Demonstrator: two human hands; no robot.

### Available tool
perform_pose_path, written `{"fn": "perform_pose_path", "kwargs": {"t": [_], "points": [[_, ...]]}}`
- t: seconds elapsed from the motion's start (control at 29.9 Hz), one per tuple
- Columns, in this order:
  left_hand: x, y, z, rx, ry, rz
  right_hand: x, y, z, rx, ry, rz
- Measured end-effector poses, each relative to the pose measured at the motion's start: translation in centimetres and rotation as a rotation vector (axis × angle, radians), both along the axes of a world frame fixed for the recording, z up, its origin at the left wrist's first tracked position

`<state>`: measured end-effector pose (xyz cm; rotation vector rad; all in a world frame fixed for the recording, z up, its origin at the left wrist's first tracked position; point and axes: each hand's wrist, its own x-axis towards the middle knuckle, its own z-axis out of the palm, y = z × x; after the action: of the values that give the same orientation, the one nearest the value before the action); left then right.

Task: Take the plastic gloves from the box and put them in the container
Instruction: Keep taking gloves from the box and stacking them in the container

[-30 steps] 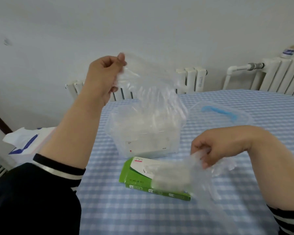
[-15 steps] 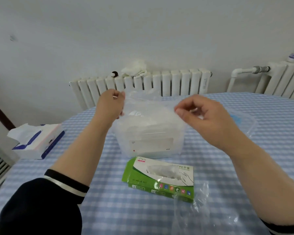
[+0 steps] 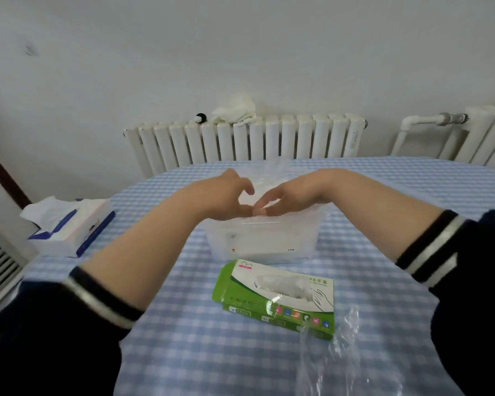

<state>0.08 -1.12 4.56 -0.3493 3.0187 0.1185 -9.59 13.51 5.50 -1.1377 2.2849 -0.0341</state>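
2 hands [image 3: 226, 200] [image 3: 290, 195] press a flimsy, slippery glove [image 3: 269, 174] into the container [image 3: 269, 244] at 12 o'clock; we judge fingers half-curled, pinching film.

Blue checked table [image 3: 183, 352], clear container [image 3: 262, 241], green glove box [image 3: 275, 298], loose plastic glove [image 3: 332, 355], tissue pack [image 3: 69, 230]

Single head-worn wide view, looking forward and down, close over the checked table [image 3: 183, 352], radiator wall [image 3: 240, 52] beyond

A home room is showing itself here: white radiators [image 3: 246, 141] are lining the plain wall, and a blue-checked cloth is covering the tabletop [image 3: 383, 178] beside a tissue pack [image 3: 69, 227].
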Motion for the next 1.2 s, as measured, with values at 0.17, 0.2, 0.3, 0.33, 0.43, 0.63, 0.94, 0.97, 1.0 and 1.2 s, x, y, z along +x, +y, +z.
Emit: {"fn": "perform_pose_path", "kwargs": {"t": [0.17,0.2,0.3,0.33,0.43,0.63,0.94,0.97,1.0,1.2], "points": [[-3.9,-1.8,-2.4,-0.127,-0.358,0.066,-1.4,-2.7,-2.4,0.234,0.009,-0.111],[-4.3,-2.0,-3.1,-0.073,-0.368,0.121,-1.4,-3.0,-2.9,0.246,0.007,-0.158],[-4.4,-1.8,-4.3,0.18,-0.352,0.386,-1.1,-3.4,-3.6,0.277,0.038,-0.175],[-4.4,-1.8,-4.4,0.213,-0.356,0.403,-1.1,-3.4,-3.6,0.281,0.047,-0.164],[-4.2,-1.8,-4.3,0.268,-0.33,0.433,-1.4,-2.9,-3.6,0.244,-0.005,-0.17],[-3.7,-0.9,-3.9,0.271,-0.322,0.447,-2.8,-1.9,-1.3,-0.047,-0.089,-0.21],[-3.6,-1.4,-1.4,0.008,-0.382,0.102,-1.7,0.1,1.5,-0.131,0.269,-0.053],[-3.4,-1.5,-0.7,-0.027,-0.341,0.063,-1.6,0.2,1.0,-0.119,0.243,-0.046],[-3.2,-1.5,-0.1,-0.07,-0.285,0.027,-1.4,0.5,0.3,-0.111,0.228,-0.051],[0.2,-1.1,0.9,-0.034,0.413,0.015,0.9,3.0,-1.5,-0.578,0.484,-0.126]]}}
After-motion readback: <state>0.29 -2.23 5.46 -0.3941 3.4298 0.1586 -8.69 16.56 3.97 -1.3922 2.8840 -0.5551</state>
